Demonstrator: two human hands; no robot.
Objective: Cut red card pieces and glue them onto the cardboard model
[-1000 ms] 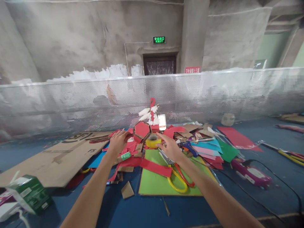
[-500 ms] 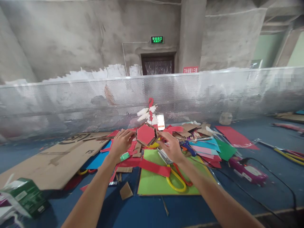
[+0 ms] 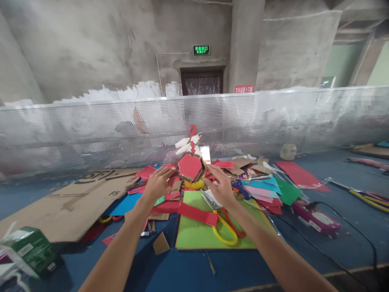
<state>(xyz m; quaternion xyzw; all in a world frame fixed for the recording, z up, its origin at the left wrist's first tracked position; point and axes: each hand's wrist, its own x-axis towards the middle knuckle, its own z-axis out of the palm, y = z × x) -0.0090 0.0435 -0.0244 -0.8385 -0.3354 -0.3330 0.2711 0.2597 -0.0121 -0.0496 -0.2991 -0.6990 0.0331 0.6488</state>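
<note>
Between my hands, a hexagonal cardboard box (image 3: 190,167) with a red paper face is held up above the cluttered table. My left hand (image 3: 159,183) pinches its left edge, and my right hand (image 3: 219,183) grips its right edge with the fingertips. Just behind the box rises a red paper stem with white petal-like pieces (image 3: 183,145). A phone with a lit screen (image 3: 206,154) stands partly hidden behind it. Below my right hand, scissors with yellow and red handles (image 3: 226,231) lie on green sheets (image 3: 194,239), partly under a red paper strip (image 3: 197,214).
Flat brown cardboard (image 3: 69,207) covers the left, near a green box (image 3: 32,249). To the right are a blue glue gun (image 3: 241,190), coloured paper (image 3: 264,186), a purple power strip (image 3: 316,219) with a black cable, and a clear jar (image 3: 288,151). A perforated metal panel (image 3: 121,129) stands behind.
The hexagonal box has shifted slightly right and up and turned a little in my hands. My hands moved slightly right with it, still gripping both sides.
</note>
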